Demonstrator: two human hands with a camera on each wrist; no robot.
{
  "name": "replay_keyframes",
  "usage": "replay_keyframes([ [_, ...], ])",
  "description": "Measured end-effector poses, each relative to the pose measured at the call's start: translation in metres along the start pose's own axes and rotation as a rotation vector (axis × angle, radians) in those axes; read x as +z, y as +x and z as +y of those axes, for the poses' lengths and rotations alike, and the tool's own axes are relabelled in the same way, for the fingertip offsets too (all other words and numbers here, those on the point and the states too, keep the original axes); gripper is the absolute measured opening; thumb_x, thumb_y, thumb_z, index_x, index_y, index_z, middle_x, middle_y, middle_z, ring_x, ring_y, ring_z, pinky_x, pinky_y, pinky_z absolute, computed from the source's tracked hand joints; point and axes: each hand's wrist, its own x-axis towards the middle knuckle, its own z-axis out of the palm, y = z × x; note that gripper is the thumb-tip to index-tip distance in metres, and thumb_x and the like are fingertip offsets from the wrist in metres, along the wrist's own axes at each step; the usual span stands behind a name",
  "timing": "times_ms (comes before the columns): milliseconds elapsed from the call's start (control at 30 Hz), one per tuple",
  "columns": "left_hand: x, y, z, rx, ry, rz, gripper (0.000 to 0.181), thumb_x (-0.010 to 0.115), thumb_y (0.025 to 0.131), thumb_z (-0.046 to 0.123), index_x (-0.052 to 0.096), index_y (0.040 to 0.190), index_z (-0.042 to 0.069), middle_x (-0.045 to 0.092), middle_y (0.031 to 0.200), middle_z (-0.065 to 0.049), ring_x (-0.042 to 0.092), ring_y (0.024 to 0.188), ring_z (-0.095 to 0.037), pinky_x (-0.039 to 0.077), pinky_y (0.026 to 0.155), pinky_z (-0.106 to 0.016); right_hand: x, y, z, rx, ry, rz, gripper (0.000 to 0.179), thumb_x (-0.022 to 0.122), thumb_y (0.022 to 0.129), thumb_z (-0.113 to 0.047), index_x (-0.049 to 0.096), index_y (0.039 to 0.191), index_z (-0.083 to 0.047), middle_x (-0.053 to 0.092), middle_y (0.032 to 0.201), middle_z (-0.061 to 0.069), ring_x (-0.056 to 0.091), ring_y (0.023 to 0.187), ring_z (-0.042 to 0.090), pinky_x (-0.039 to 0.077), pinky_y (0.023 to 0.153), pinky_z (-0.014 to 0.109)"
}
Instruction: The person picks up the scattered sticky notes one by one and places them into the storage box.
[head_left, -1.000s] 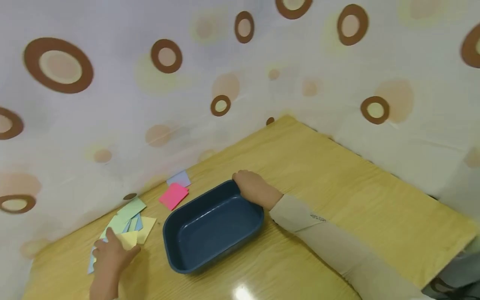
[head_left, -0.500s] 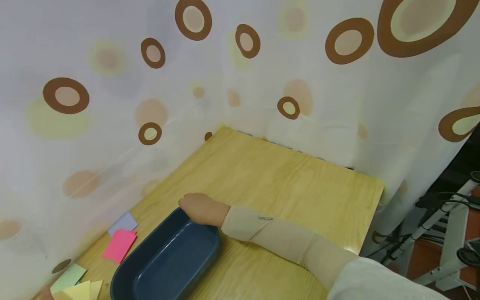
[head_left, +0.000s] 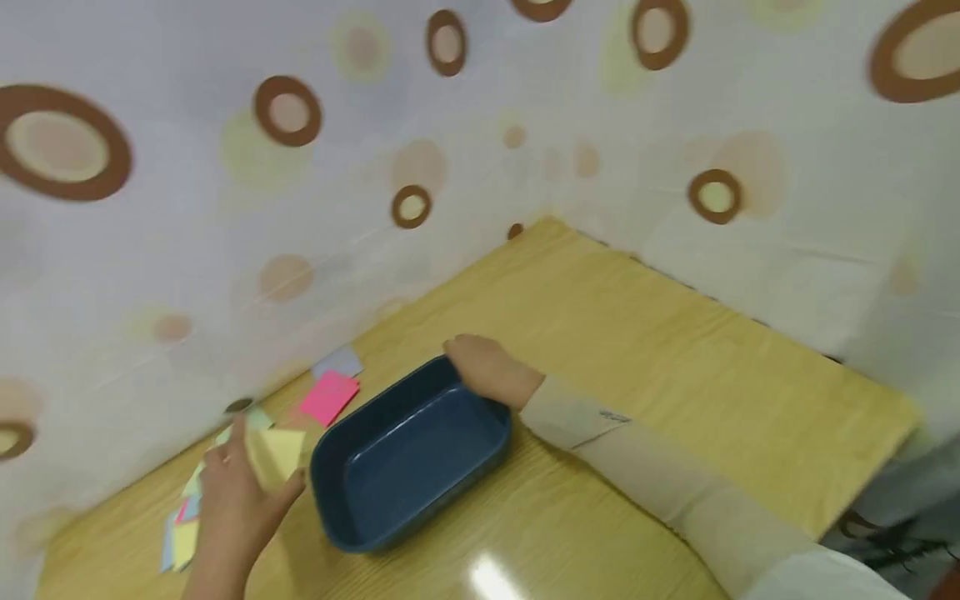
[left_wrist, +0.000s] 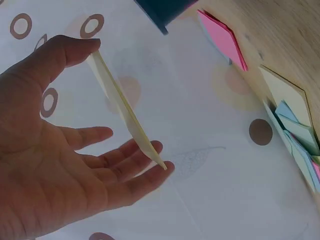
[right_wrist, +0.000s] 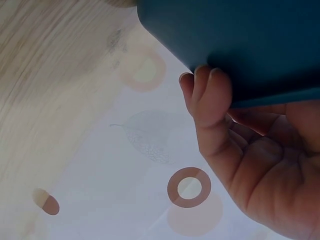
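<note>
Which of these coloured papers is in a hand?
The pale yellow paper held by the left hand; the others, like the pink paper, lie on the table.

Head view: bright, diffuse, slightly soft. Hard white glare on bench point(head_left: 615, 333), bottom edge. Soft shadow by left grip point(head_left: 240, 500), thin highlight in tray point(head_left: 423, 467), curtain point(head_left: 337, 233) pattern stretched toward edges. Wrist views dimmer, grayer. Right wrist: tray darkest beside right grip point(right_wrist: 265, 160), bench grain soft.
</note>
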Motion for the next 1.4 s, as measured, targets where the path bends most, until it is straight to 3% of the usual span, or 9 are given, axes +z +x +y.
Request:
replay_keyframes([
  [100,-0.005,-0.003,0.066,0.156,-0.064,-0.040,0.095,0.078,0.077,0.017,0.019,0.147,-0.008,0.034,0.128,-0.038,0.036,0.115,-0.055,0.036,0.090,-0.065,-0.012,-0.018,0.033,0.053,0.083,-0.033,0.019,0.063,0.081,0.010,0.060,0.099,0.004,0.063,0.091,0.018,0.062,0.086,0.033,0.051,0.072,0.041],
  [167,0.000,-0.002,0.087,0.219,-0.094,-0.063,0.092,0.079,0.077,0.017,0.023,0.147,-0.005,0.037,0.129,-0.034,0.039,0.116,-0.050,0.037,0.092,-0.062,-0.018,-0.024,0.050,0.075,0.125,-0.074,0.019,0.058,0.082,0.012,0.060,0.100,0.007,0.063,0.092,0.020,0.062,0.085,0.034,0.051,0.071,0.042],
  [300,0.018,0.021,0.133,0.421,-0.128,-0.176,0.093,0.081,0.076,0.020,0.027,0.149,0.001,0.043,0.132,-0.025,0.043,0.119,-0.041,0.038,0.096,-0.055,-0.034,-0.053,0.087,0.170,0.151,-0.083,0.020,0.052,0.088,0.012,0.059,0.107,0.012,0.063,0.094,0.024,0.063,0.084,0.035,0.052,0.069,0.042],
  [433,0.033,0.036,0.170,0.584,-0.046,-0.308,0.092,0.081,0.077,0.026,0.028,0.149,0.005,0.044,0.135,-0.019,0.043,0.120,-0.037,0.038,0.097,-0.053,-0.045,-0.072,0.105,0.194,0.154,-0.062,0.019,0.050,0.091,0.009,0.058,0.108,0.015,0.063,0.093,0.026,0.064,0.079,0.034,0.052,0.066,0.042],
  [567,0.050,0.049,0.197,0.633,0.097,-0.468,0.089,0.079,0.079,0.030,0.029,0.149,0.005,0.042,0.139,-0.016,0.043,0.122,-0.034,0.039,0.098,-0.050,-0.052,-0.082,0.115,0.191,0.154,-0.046,0.019,0.050,0.092,0.009,0.057,0.107,0.017,0.062,0.094,0.029,0.063,0.077,0.035,0.052,0.064,0.043],
  [733,0.075,0.062,0.210,0.617,0.276,-0.622,0.087,0.077,0.081,0.035,0.031,0.147,0.002,0.038,0.144,-0.014,0.039,0.131,-0.029,0.034,0.107,-0.038,-0.055,-0.087,0.121,0.181,0.150,-0.039,0.020,0.050,0.091,0.009,0.056,0.108,0.018,0.062,0.095,0.031,0.063,0.080,0.039,0.052,0.066,0.045],
  [933,0.095,0.065,0.215,0.626,0.413,-0.710,0.081,0.076,0.082,0.039,0.040,0.142,-0.001,0.044,0.137,-0.014,0.043,0.122,-0.025,0.037,0.102,-0.031,-0.056,-0.091,0.126,0.177,0.141,-0.032,0.020,0.052,0.090,0.010,0.056,0.107,0.019,0.062,0.094,0.032,0.063,0.080,0.041,0.052,0.065,0.045],
  [1167,0.104,0.063,0.215,0.591,0.486,-0.749,0.063,0.078,0.080,0.040,0.057,0.127,0.003,0.051,0.121,-0.010,0.046,0.105,-0.020,0.040,0.090,-0.028,-0.055,-0.090,0.125,0.163,0.148,-0.037,0.021,0.052,0.089,0.010,0.056,0.107,0.020,0.062,0.093,0.033,0.063,0.077,0.040,0.052,0.063,0.044],
  [1400,0.110,0.063,0.214,0.553,0.492,-0.752,0.079,0.078,0.079,0.040,0.044,0.142,0.006,0.043,0.135,-0.012,0.043,0.118,-0.023,0.038,0.099,-0.030,-0.054,-0.090,0.129,0.158,0.147,-0.032,0.022,0.053,0.088,0.010,0.055,0.107,0.021,0.061,0.091,0.033,0.063,0.074,0.039,0.051,0.061,0.045],
])
